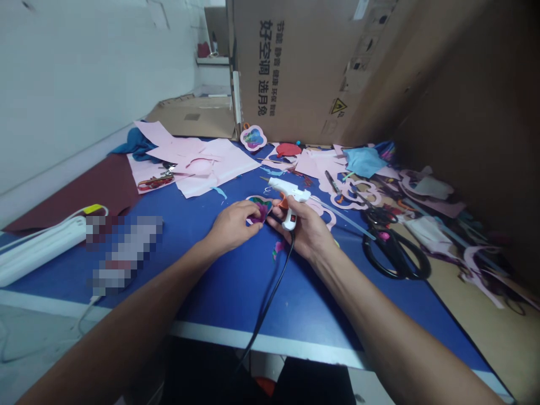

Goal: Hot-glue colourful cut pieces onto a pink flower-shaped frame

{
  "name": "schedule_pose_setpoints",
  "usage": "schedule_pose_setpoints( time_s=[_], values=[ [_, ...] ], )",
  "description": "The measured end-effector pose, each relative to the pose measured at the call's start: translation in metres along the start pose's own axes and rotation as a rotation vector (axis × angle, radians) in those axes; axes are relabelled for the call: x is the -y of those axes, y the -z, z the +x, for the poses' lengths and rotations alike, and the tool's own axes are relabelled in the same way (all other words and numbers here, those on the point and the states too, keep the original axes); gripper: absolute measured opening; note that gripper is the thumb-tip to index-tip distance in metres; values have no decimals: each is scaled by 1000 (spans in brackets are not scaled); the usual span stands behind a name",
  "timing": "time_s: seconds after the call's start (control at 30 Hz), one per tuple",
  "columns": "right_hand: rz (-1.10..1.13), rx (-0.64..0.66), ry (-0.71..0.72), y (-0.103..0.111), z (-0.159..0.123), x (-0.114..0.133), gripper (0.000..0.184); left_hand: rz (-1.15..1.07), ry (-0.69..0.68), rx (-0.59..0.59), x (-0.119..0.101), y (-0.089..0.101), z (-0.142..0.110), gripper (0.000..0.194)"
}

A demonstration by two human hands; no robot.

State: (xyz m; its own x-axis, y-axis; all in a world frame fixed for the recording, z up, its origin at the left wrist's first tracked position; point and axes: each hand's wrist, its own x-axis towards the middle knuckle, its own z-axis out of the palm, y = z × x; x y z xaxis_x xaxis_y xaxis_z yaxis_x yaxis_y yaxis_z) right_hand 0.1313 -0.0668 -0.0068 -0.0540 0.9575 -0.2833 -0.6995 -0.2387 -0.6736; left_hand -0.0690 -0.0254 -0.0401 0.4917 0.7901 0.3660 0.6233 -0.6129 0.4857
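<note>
My right hand (307, 228) is closed around a white hot glue gun (291, 190) with an orange trigger. Its nozzle points up and left, a clear glue stick (343, 216) sticks out at the back, and its black cord (272, 301) runs down over the table edge. With closed fingers my left hand (234, 228) grips a small flower-shaped piece in shiny purple and teal (260, 212). The fingertips of the right hand also touch or come very near that piece. Beneath the hands lies a small colourful scrap (277, 248).
Pink sheets (215, 163) and cut-outs cover the back of the blue table (223, 287). Large black-handled scissors (396, 253) and smaller scissors (375, 215) lie at right. A finished-looking pink-rimmed flower (253, 138) leans against a cardboard box (304, 67). At left is a white power strip (46, 247).
</note>
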Motion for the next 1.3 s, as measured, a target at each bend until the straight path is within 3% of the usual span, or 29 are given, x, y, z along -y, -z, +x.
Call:
schedule_pose_setpoints(
  time_s=[0.27,0.57,0.73,0.97,1.3],
  values=[
    [-49,-14,19,2,1,0,16,32,12,-6,-4,0,0,9],
    [-80,-7,10,6,-3,3,7,41,24,-15,-4,0,-1,16],
    [-71,-22,-29,4,-5,4,13,16,5,-19,-4,-1,0,19],
    [-96,29,-25,8,-3,3,4,27,0,-5,-4,0,0,19],
    [-92,7,-2,6,-2,-1,6,54,5,15,-8,2,-1,17]
  ],
)
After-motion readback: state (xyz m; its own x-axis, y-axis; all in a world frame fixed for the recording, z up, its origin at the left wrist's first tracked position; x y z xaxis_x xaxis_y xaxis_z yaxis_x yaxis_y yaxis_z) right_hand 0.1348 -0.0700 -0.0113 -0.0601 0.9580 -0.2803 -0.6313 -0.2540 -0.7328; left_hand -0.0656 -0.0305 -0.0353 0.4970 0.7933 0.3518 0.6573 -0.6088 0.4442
